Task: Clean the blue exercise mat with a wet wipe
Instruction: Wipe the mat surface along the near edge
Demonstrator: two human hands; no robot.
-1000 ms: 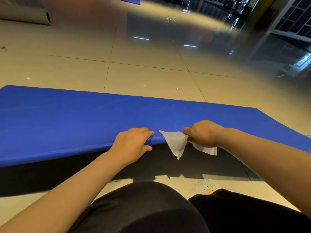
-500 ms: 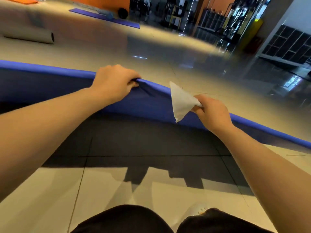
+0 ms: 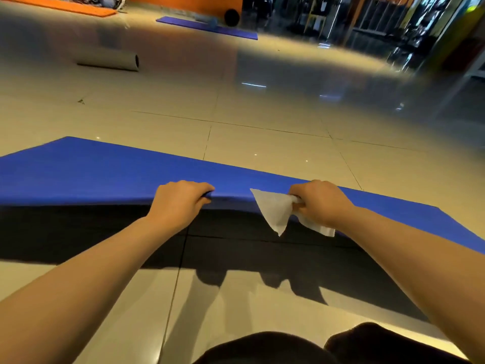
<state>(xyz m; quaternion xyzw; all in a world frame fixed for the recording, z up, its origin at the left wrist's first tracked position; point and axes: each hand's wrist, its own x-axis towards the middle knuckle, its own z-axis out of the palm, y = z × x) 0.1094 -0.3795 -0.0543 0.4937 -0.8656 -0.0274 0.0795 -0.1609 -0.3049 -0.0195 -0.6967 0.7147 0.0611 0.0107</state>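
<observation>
- Head view: left hand (image 3: 181, 203) and right hand (image 3: 321, 203) grip the blue mat (image 3: 105, 174) by its raised near edge.
- Right hand also pinches the wet wipe (image 3: 274, 212).
- Repositioning, I'd judge; next, lay it flat and wipe.

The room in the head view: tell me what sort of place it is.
Probably a gym or fitness studio. Exercise mats lie on the shiny tiled floor: an orange mat, a purple mat, a rolled grey mat. Dim racks stand along the far wall.
</observation>
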